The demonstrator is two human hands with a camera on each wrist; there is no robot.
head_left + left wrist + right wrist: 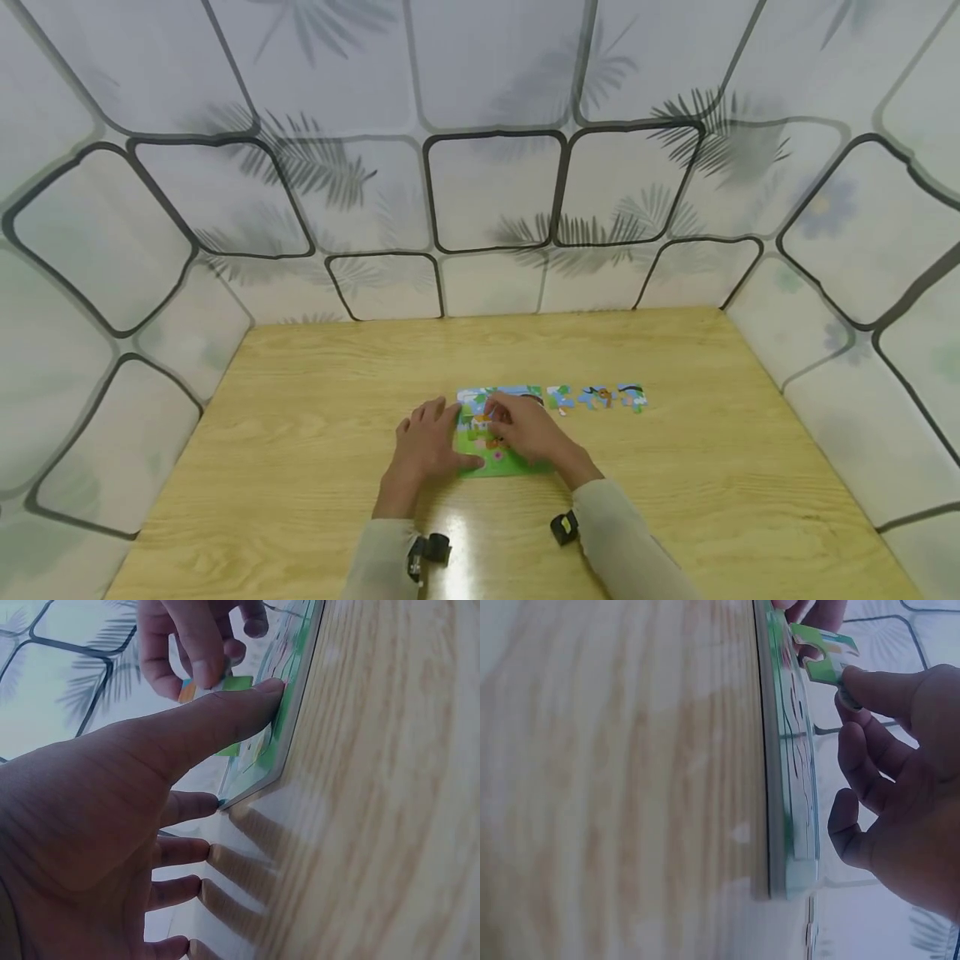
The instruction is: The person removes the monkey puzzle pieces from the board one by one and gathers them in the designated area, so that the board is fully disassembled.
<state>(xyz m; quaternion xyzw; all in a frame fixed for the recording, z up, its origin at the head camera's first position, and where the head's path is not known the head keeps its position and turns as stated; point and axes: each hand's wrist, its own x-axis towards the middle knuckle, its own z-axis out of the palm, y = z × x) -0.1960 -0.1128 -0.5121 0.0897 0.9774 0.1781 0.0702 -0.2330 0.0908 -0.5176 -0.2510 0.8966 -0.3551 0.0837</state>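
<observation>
Closest in you've got two pale sleeves [378,558], each with a small black gadget [564,528] by the cuff, both forearms angling inward over the tabletop [322,375].

Then the hands. Left hand [426,446] is spread pretty wide and isn't gripping anything: thumb laid on the near left part of the puzzle board [498,468], index fingertip right at its edge, the other fingertips down on the wood beside it. Right hand [527,429] is bent over the board, thumb and finger pinching a puzzle piece [825,671], rest of the fingers loosely curled. That piece is tilted up, a thin flat thing with a rounded notch, mostly green with a bit of white and orange.

The board itself sits between the hands, a flat rectangle with a bit of thickness, green along the near side and blue up top, pink flower near the bottom. Can't tell how many pieces are in it, the right hand covers too much.

Just right of its far end, three loose pieces [598,396] lie in a row, knobbly jigsaw outlines, printed colours.

Tabletop's light wood grain with a shiny patch up front. Behind it, a whitish wall covering [495,192] with dark rounded outlines and grey fern leaves.
</observation>
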